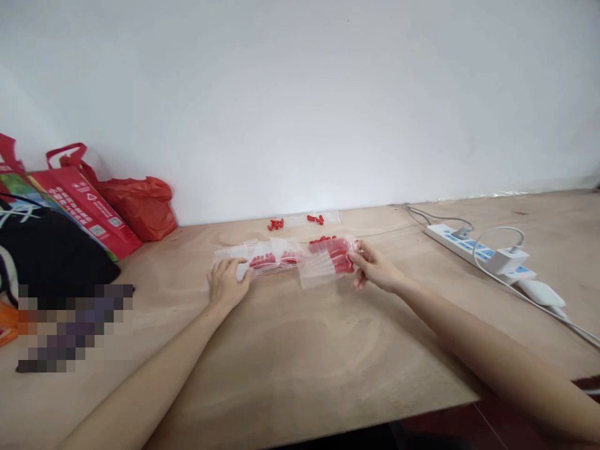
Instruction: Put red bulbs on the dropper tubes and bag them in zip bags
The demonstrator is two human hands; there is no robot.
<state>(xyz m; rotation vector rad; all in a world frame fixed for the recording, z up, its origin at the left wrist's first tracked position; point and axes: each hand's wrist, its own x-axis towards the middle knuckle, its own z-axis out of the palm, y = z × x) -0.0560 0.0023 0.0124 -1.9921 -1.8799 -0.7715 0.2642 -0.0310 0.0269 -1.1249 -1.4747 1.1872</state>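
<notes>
Clear plastic bags with small red pieces lie in a row on the wooden table. My left hand (pixel 229 281) rests on the left end of the row, fingers apart, on a clear bag (pixel 225 253). Beside it are red pieces in a bag (pixel 263 259) and more in another bag (pixel 289 256). My right hand (pixel 370 265) pinches the right edge of a clear bag of long red pieces (pixel 341 255), which is tilted up a little. Loose-looking red pieces (pixel 323 240) show just behind that bag.
Farther back, near the white wall, lie two small groups of red pieces (pixel 275 224) and a clear bag (pixel 293 220). Red bags (pixel 140 203) and a black bag (pixel 56 250) stand left. A power strip (pixel 459 247) with a charger (pixel 509 259) and cables lies right.
</notes>
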